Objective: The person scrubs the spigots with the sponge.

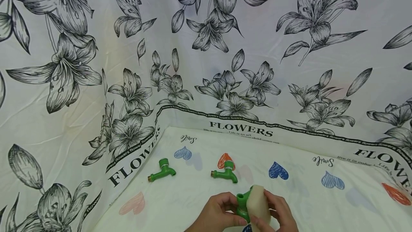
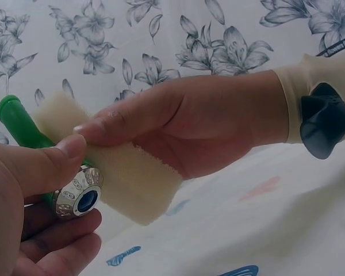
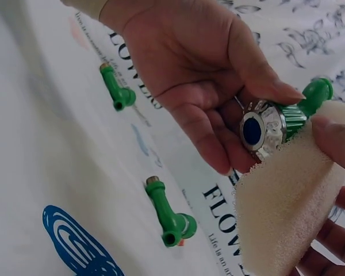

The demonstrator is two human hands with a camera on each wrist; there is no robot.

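Observation:
My left hand (image 1: 219, 212) grips a green tap (image 1: 242, 203) near the front of the cloth. In the right wrist view, the tap's silver handle (image 3: 263, 131) with a dark blue centre faces outward between the left fingers. My right hand (image 1: 281, 212) holds a cream sponge (image 1: 258, 205) against the side of the tap. The left wrist view shows the sponge (image 2: 135, 184) lying along the green body, with the right thumb on top of it. Part of the tap is hidden behind the sponge and fingers.
Two more green taps lie on the white heart-print cloth (image 1: 193, 203): one tap (image 1: 162, 171) at the left, another tap (image 1: 225, 173) nearer the middle. A flower-print curtain (image 1: 225, 63) rises behind and at the left.

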